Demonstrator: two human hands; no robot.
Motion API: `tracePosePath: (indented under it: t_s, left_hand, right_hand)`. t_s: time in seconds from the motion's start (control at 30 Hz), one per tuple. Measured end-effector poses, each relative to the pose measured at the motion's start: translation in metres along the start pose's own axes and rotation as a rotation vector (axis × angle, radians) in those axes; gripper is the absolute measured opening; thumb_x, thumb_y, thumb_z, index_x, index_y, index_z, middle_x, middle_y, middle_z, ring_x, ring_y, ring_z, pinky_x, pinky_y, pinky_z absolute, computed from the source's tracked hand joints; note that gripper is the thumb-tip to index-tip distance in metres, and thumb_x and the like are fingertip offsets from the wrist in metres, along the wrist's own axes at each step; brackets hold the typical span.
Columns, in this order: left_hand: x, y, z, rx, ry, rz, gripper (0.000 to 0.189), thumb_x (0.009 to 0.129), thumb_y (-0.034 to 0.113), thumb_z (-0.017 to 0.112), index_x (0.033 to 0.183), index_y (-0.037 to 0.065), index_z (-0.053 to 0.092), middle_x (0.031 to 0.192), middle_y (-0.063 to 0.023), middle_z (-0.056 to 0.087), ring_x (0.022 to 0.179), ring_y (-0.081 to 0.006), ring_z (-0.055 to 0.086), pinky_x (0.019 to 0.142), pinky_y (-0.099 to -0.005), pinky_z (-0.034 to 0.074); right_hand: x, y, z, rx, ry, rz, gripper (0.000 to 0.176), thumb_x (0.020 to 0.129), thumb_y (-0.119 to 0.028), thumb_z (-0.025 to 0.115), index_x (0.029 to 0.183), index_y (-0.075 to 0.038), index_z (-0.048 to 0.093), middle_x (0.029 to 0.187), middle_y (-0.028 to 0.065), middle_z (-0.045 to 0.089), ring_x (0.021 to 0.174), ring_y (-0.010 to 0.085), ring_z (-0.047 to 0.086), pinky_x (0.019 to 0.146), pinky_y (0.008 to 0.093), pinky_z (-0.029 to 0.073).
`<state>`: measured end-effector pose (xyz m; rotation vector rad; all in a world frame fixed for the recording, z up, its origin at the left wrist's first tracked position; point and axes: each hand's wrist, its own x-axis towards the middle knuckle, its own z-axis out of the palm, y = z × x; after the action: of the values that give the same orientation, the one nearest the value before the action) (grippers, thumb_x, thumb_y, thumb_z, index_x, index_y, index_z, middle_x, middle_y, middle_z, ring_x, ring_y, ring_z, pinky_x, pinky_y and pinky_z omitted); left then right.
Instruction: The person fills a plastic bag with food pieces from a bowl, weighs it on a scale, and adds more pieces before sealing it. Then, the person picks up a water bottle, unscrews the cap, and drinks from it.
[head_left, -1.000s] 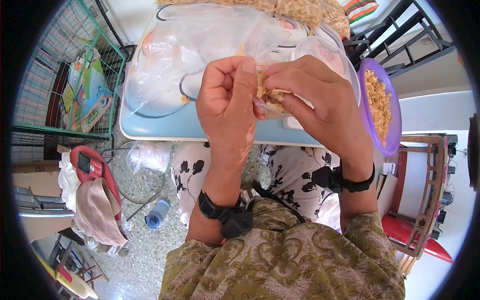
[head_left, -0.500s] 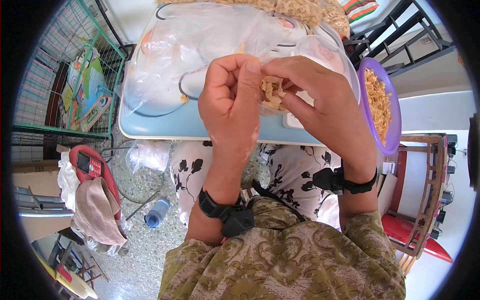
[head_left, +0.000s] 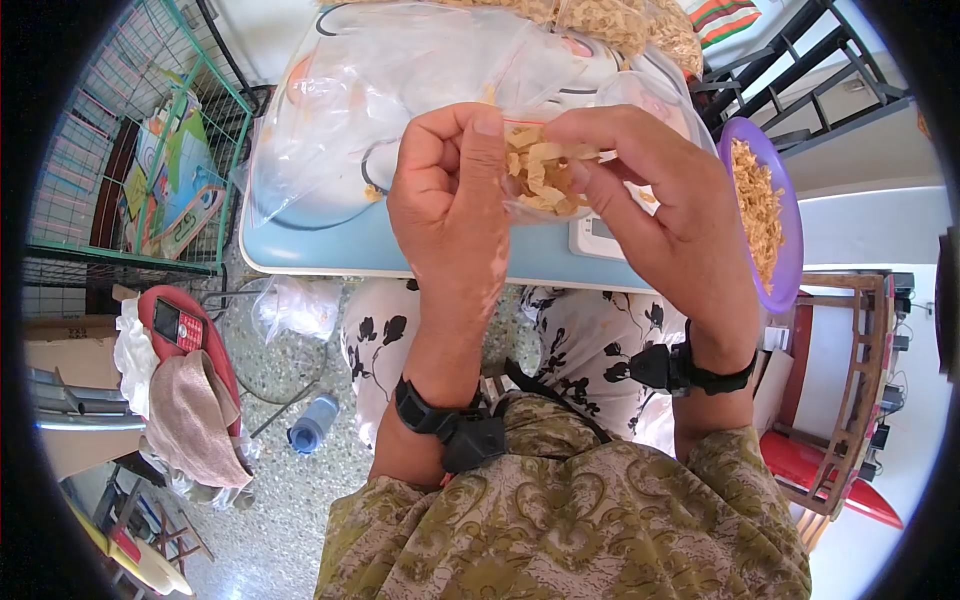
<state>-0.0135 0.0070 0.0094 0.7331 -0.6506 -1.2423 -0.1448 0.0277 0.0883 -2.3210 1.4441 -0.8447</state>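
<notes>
My left hand (head_left: 455,190) is closed, its thumb and curled fingers pinching the left side of a small clear zip bag (head_left: 527,123) with a red line along its top. Inside and at the mouth of that bag are pale tan dried flakes (head_left: 545,180). From the right, my right hand (head_left: 665,190) grips the bag, its forefinger at the top edge and its thumb against the flakes; one strip shows between thumb and fingers. The bag is held up over the table's near edge. Just behind the right fingers sits a white digital scale (head_left: 597,240), partly covered.
Large clear plastic bags (head_left: 430,75) lie across the table (head_left: 330,248). A clear plastic bowl (head_left: 650,95) stands behind my right hand. Bulk bags of tan shreds (head_left: 625,25) lie at the back. On the right, a purple basin (head_left: 788,215) holds more shreds.
My right hand has moved slightly right and its fingers have spread further from the left hand. More of the bag and flakes shows between the hands, and the scale is less covered.
</notes>
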Motion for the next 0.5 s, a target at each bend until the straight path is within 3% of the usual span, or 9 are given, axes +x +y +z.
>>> tracePosePath:
  t_s: [0.07,0.13,0.33,0.5]
  left_hand:
    - [0.0,0.0,0.0,-0.024,-0.012,0.008,0.021,0.097,0.025,0.065,0.102,0.005,0.063,0.075,0.0055,0.057,0.057,0.0017,0.045,0.043,-0.0149,0.032]
    - [-0.001,0.001,0.0,-0.024,-0.004,0.005,0.019,0.097,0.024,0.065,0.102,0.006,0.063,0.075,0.0057,0.057,0.058,0.0017,0.045,0.043,-0.0148,0.032]
    - [-0.001,-0.004,-0.003,0.005,-0.052,0.027,0.021,0.096,0.026,0.067,0.102,0.006,0.063,0.075,0.0055,0.057,0.059,0.0008,0.046,0.044,-0.0145,0.032]
    - [0.001,-0.002,-0.004,-0.011,-0.01,0.011,0.022,0.096,0.027,0.067,0.102,0.006,0.063,0.076,0.0049,0.058,0.058,0.0004,0.047,0.043,-0.0144,0.032]
  right_hand:
    - [0.001,0.0,0.002,0.032,-0.003,-0.005,0.026,0.087,0.003,0.062,0.111,-0.003,0.067,0.106,0.0102,0.069,0.091,0.0204,0.068,0.077,0.0271,0.054]
    - [0.002,0.003,0.005,-0.071,-0.016,-0.135,0.024,0.086,0.003,0.063,0.109,-0.003,0.067,0.104,0.0115,0.068,0.089,0.0234,0.068,0.076,0.0284,0.054]
    - [0.006,0.002,0.013,-0.189,-0.018,-0.074,0.024,0.086,0.002,0.063,0.109,-0.003,0.067,0.102,0.012,0.068,0.087,0.026,0.067,0.075,0.0319,0.053]
    - [0.005,0.003,0.008,-0.109,0.0,-0.09,0.022,0.09,0.001,0.06,0.111,-0.002,0.066,0.102,0.0113,0.068,0.087,0.0232,0.067,0.074,0.0308,0.053]
